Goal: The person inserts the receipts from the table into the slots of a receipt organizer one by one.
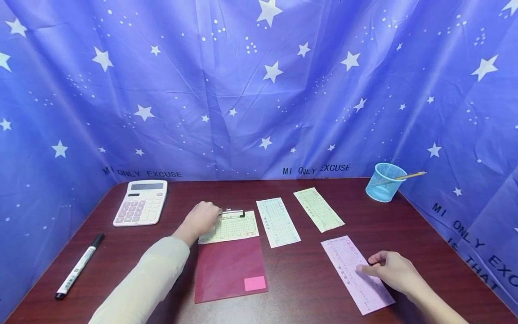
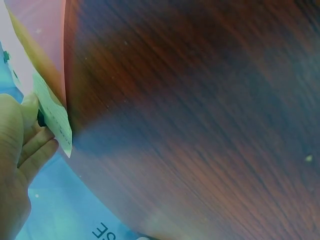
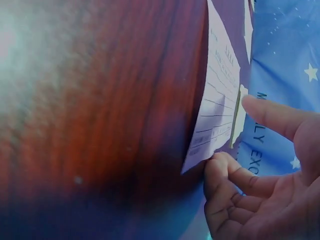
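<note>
My left hand [image 1: 204,217] is at the top of a dark red clipboard [image 1: 228,270], pinching its metal clip [image 1: 234,213]. Under the clip lies a pale yellow printed form [image 1: 230,228], whose corner sticks out past the board in the left wrist view. In that view the left thumb and fingers [image 2: 35,142] close around a black clip end [image 2: 41,118]. My right hand [image 1: 392,269] hovers over the right edge of a pink printed form [image 1: 352,270]. Its thumb stands apart from the curled fingers, nothing visibly held, in the right wrist view [image 3: 260,185].
A greenish-white form [image 1: 278,222] and another pale yellow form [image 1: 319,209] lie between clipboard and pink form. Back right stands a blue mesh pen cup [image 1: 382,186] with a pencil [image 1: 412,175]. On the left are a calculator [image 1: 141,202] and a marker [image 1: 79,266]. A starry curtain borders the table.
</note>
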The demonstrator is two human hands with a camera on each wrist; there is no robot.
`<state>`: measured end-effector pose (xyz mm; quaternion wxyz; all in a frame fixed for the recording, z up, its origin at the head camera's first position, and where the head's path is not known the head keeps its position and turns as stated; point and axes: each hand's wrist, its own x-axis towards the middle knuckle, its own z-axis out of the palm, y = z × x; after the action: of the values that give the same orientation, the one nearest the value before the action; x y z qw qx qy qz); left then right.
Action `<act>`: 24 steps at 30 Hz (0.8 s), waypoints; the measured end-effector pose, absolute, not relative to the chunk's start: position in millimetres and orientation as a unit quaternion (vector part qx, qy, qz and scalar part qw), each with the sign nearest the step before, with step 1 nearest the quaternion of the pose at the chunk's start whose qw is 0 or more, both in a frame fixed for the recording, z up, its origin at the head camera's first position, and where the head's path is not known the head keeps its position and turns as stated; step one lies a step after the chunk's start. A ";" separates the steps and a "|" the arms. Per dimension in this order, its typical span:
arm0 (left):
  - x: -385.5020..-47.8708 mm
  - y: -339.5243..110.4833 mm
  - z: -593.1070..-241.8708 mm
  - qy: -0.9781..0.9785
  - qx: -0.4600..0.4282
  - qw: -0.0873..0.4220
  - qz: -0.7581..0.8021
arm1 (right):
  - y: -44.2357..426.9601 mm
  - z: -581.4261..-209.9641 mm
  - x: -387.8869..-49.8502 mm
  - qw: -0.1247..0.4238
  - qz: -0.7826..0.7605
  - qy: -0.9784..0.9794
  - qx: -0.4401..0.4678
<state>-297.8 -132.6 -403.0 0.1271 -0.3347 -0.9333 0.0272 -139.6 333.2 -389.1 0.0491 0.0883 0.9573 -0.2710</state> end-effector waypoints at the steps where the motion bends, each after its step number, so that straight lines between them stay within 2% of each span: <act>1: -298.0 -132.4 -403.2 -0.933 -0.335 0.127 0.028 | 332.0 -388.7 -140.4 0.047 -0.261 0.960 0.088; 12: -298.7 -132.1 -401.9 -0.932 -0.337 0.128 0.029 | 324.6 -390.2 -154.5 0.027 -0.234 0.969 0.075; 24: -298.5 -132.0 -403.5 -0.932 -0.337 0.128 0.030 | 327.2 -389.0 -186.9 0.053 -0.324 0.944 0.046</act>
<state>-298.5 -132.0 -403.5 0.1278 -0.3370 -0.9323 0.0302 -186.9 327.2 -389.0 0.0529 0.0465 0.9435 -0.3237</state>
